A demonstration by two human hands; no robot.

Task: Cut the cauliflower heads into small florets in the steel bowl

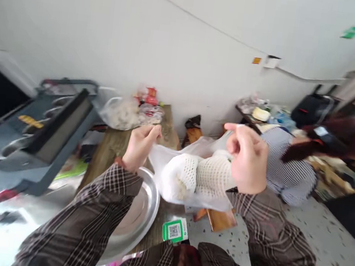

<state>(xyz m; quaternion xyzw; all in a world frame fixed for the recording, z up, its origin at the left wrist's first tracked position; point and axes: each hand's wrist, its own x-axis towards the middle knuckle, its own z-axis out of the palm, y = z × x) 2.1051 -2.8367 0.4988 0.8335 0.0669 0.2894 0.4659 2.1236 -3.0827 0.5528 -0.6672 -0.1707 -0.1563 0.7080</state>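
A thin, translucent plastic bag (163, 154) hangs stretched between my two hands. My left hand (140, 146) is closed in a fist on its left corner. Closed on the opposite side is my right hand (249, 161), its index finger pointing left. Inside the bag lie rounded white things in foam netting (213, 175); the netting hides what they are. Below my left hand, partly behind the sleeve, a large round metal tray (151, 209) rests on a wooden bench. A green-framed QR code card (174, 230) shows beneath the bag.
The wooden bench (97, 168) holds another filled plastic bag (121, 113) and red packets (151, 96) by the wall. A grey machine with round openings (45, 129) stands left. To the right, a person in striped clothing (285, 163) bends near a cluttered low table. A wooden stool (221, 220) shows below.
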